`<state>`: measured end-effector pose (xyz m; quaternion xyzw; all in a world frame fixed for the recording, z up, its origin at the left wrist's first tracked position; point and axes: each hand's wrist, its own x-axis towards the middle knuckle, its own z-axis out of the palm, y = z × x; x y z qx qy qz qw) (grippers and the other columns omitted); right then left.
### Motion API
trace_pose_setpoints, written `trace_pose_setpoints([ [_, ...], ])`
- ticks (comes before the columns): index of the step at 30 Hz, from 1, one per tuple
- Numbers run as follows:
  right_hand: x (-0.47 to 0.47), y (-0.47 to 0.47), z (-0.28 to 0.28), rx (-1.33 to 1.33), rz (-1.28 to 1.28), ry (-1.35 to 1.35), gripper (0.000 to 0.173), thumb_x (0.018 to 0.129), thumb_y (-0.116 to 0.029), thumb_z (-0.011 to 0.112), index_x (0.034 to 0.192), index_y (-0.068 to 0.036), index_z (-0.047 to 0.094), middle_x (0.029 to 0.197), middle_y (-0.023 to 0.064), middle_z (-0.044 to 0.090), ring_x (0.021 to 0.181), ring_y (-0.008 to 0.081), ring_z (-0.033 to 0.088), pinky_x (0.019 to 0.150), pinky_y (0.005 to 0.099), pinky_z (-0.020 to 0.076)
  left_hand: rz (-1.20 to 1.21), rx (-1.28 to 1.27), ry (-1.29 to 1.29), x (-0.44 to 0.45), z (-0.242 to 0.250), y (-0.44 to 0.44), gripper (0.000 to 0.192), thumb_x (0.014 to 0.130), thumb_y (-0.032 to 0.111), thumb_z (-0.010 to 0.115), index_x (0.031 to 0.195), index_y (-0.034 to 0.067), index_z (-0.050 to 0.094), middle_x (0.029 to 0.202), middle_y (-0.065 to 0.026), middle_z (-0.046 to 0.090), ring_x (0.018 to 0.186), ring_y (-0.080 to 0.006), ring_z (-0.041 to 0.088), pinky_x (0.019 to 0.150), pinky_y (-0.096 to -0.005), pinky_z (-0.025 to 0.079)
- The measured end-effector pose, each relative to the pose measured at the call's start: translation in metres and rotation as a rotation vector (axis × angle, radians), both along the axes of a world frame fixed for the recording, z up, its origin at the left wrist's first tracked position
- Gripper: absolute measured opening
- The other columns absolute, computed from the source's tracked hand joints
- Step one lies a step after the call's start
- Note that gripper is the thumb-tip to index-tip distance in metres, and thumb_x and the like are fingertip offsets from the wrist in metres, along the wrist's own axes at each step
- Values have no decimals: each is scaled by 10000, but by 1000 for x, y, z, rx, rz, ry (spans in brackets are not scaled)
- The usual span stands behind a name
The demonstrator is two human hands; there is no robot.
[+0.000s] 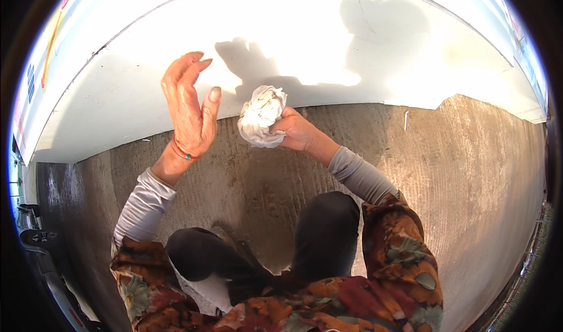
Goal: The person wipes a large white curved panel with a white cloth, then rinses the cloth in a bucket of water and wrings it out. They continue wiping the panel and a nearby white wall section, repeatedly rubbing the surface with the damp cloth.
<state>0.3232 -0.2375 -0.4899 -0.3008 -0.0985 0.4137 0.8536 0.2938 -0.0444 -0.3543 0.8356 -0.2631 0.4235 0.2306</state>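
Note:
A crumpled white cloth or soft paper wad (260, 117) is bunched in my right hand (299, 130), the thumb pressed against its side. To its left, my left hand (187, 105) is raised with the fingers apart and holds nothing. A red cord bracelet (181, 149) with a turquoise bead circles that wrist. Both hands are at the lower edge of a large white panel (145, 88), where the sun casts their shadows along with that of my head. I cannot tell whether the left fingertips touch the panel.
Rough ridged concrete ground (440, 191) lies beneath me, with a small white scrap (406, 120) near the panel's edge. My bent knees (327, 226) rise below the hands. Part of what looks like a vehicle (48, 261) stands at the far left. Printed sheets (44, 55) flank the panel.

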Motion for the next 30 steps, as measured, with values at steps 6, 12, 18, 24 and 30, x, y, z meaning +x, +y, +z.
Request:
trace_pose_setpoints([
  [6, -8, -67, 20, -27, -67, -181, 543, 794, 113, 526, 1321, 0, 460, 1291, 114, 554, 1193, 244, 536, 1022, 392, 438, -110, -1053, 1394, -35, -111, -39, 701, 952, 603, 329, 1466, 133, 245, 1503, -107, 243, 1287, -327, 386, 1011, -535, 368],
  [12, -8, -106, 3, -698, -157, -713, 455, 790, -2, 604, 1238, -11, 532, 1261, 125, 565, 1123, 263, 547, 921, 394, 459, -780, -1330, 1720, -10, -126, -111, 686, 952, 625, 261, 1478, 190, 197, 1466, -89, 336, 1215, -289, 485, 925, -566, 470],
  [18, -16, -149, -16, -1570, -387, -1347, 478, 729, -138, 679, 1172, -7, 556, 1114, 147, 538, 990, 337, 525, 821, 417, 476, -376, -1752, 1433, -13, -189, -209, 397, 981, 427, 443, 1274, 159, 456, 1148, -39, 582, 1036, -227, 587, 803, -458, 533],
  [24, -19, -212, 23, -1532, -622, -1126, 495, 814, -128, 672, 1258, 14, 507, 1284, 161, 487, 1044, 273, 558, 843, 348, 494, -455, -2206, 1754, 25, -217, -281, 369, 1016, 418, 344, 1180, 149, 536, 1106, -57, 606, 966, -232, 588, 805, -437, 494],
  [30, -39, -221, 78, -1287, -798, -1076, 349, 853, -24, 604, 1198, -6, 556, 1272, 126, 515, 1010, 203, 572, 773, 309, 514, -575, -2977, 1232, 129, -175, -289, 403, 1014, 381, 308, 1292, 122, 440, 1287, -129, 497, 1116, -343, 509, 851, -522, 475],
])
